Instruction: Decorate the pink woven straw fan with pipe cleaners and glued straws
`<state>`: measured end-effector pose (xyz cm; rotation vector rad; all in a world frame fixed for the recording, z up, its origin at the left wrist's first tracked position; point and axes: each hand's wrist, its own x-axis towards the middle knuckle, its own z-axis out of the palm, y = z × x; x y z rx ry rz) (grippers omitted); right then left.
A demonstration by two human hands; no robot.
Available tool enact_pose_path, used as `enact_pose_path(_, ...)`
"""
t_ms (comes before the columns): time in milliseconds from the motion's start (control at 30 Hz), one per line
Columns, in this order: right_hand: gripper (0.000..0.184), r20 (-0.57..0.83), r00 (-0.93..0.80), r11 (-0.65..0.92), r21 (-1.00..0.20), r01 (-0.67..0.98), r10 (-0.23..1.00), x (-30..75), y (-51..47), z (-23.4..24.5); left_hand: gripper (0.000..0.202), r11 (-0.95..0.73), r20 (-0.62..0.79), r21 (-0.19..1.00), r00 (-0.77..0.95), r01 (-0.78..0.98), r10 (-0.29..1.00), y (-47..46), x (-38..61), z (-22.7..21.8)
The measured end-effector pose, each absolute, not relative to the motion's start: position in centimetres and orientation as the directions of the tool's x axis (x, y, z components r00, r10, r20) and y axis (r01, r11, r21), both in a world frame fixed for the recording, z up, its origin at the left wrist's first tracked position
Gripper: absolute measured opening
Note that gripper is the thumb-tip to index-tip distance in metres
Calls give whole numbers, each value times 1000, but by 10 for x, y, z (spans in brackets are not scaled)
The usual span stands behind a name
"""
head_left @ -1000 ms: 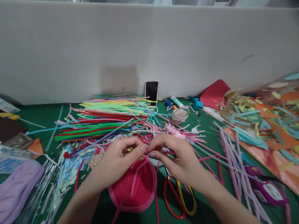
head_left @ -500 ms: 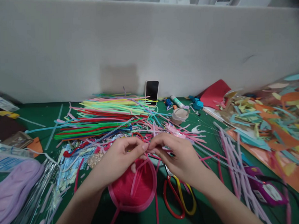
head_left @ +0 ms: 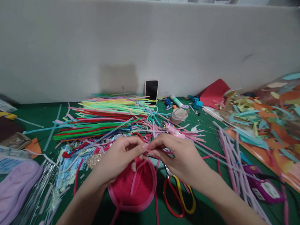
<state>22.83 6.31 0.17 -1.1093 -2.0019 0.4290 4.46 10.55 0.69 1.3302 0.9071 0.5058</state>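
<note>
My left hand [head_left: 123,156] and my right hand [head_left: 178,156] meet fingertip to fingertip, both pinched on a thin pink pipe cleaner at the upper edge of a round pink piece [head_left: 146,187]. That piece has a fuzzy light-pink rim, a deep-pink filled middle and pink strips lying across it. A pink stem [head_left: 113,220] runs down from its lower left. Fingers hide much of the pinched spot. Scissors [head_left: 166,195] with one red and one yellow handle lie under my right hand, their blades partly covered.
Colourful pipe cleaners [head_left: 91,128] are heaped behind my hands. A phone [head_left: 151,91] leans on the white partition [head_left: 186,44]. A small tub [head_left: 179,115] and glue stick [head_left: 176,101] stand nearby. Right are a purple glue gun [head_left: 265,188] and paper scraps [head_left: 267,120]; left, lilac foam shapes [head_left: 14,191].
The view has shifted slightly. Both hands keep their pinch at the rim of the round piece, with hardly any visible movement.
</note>
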Motion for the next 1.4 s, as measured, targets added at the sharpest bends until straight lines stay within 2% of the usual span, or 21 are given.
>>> enact_pose_path(167,19,576,-256,587,-513,627,776,223,62,-9,31,144,-238,965,507,219,829,102,51,1)
enact_pose_path(267,16,615,-241,600,-482,639,751,220,60,-11,28,139,-219,970,480,198,849,101,52,1)
enact_pose_path(367,16,653,-249,629,-447,636,716,220,58,-12,27,144,-207,975,468,169,859,101,52,4)
enact_pose_path(500,24,698,-273,680,-406,610,662,224,55,-21,28,144,-197,979,469,146,861,101,52,6)
enact_pose_path(667,24,758,-246,717,-380,585,604,224,53,-30,28,75,-142,985,478,156,867,101,51,3)
enact_pose_path(733,22,752,-214,709,-429,560,624,223,52,-28,27,40,-127,982,486,186,864,102,50,3)
enact_pose_path(767,21,726,-182,687,-494,532,663,222,51,-26,26,20,-121,978,492,206,862,103,48,4)
enact_pose_path(867,18,516,-36,495,-796,349,856,223,53,-18,25,-61,-94,960,517,275,851,104,45,7)
enact_pose_path(933,22,377,14,364,-902,231,926,226,56,-12,26,-110,-75,946,535,306,842,104,43,10)
enact_pose_path(1000,23,350,-9,342,-908,242,937,229,60,-7,27,-129,-73,939,551,319,831,103,42,12)
enact_pose_path(1133,14,455,-101,457,-804,380,885,230,64,-2,24,-134,-62,943,555,305,829,100,43,14)
enact_pose_path(1267,25,559,-116,551,-722,418,821,226,59,-3,15,-137,-57,936,524,324,850,98,45,14)
enact_pose_path(1400,24,585,-144,582,-686,436,798,226,58,-2,14,-129,-53,940,508,315,860,97,46,13)
